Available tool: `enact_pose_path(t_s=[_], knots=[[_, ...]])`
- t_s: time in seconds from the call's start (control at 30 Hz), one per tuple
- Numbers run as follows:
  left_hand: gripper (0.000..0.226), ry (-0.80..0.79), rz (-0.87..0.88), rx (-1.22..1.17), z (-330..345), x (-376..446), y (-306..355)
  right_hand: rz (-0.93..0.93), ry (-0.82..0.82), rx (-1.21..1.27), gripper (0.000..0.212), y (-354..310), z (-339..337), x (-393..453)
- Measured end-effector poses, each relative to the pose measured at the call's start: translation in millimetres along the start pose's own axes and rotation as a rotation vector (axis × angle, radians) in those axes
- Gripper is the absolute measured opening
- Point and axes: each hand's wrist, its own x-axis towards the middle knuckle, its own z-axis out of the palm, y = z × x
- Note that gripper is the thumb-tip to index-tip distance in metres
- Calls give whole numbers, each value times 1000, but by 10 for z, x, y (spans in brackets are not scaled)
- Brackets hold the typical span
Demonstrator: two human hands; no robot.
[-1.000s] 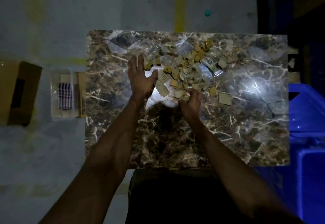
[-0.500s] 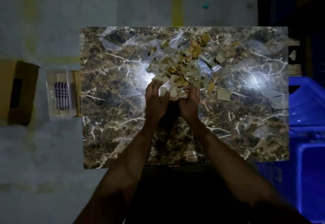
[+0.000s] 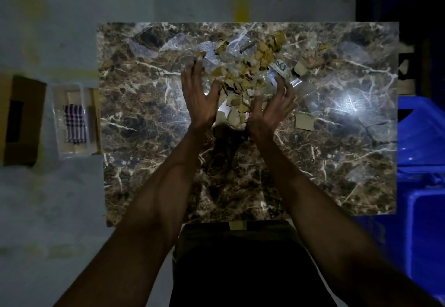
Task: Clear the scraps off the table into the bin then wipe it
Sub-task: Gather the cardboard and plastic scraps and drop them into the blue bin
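A crumpled wrapper (image 3: 280,67) among the scraps (image 3: 243,75) on the marble surface (image 3: 337,162) bears large dark printed characters, too blurred and creased to read; no other lettering is legible.

Scrap pile (image 3: 243,75) blocks table (image 3: 149,162) centre; near half bare.

I see both hands over the marble table (image 3: 149,167), flanking a heap of cardboard and plastic scraps (image 3: 243,77). My left hand (image 3: 198,97) has straight fingers at the pile's left edge; my right hand (image 3: 274,106) curves loosely at its right. A blue bin (image 3: 421,138) stands right of the table.
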Motion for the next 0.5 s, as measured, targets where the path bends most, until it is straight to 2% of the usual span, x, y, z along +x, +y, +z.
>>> enact_pose_path(t_s=[0.13, 0.23, 0.33, 0.4, 0.5], knots=[[48, -123, 77, 20, 165, -32, -6, 70, -110, -12, 60, -14, 143, 27], [42, -83, 32, -185, 272, -253, 107, 61, -129, 63, 52, -7, 148, 8], [37, -42, -43, -397, 352, -470, 290, 92, -282, 68, 50, -11, 83, -45], [32, -68, -114, -527, 395, -585, 418, 24, -206, 138, 37, -48, 113, -128], [29, -81, -257, -699, 455, -651, 532, 174, -128, 311, 31, -143, 133, -173]])
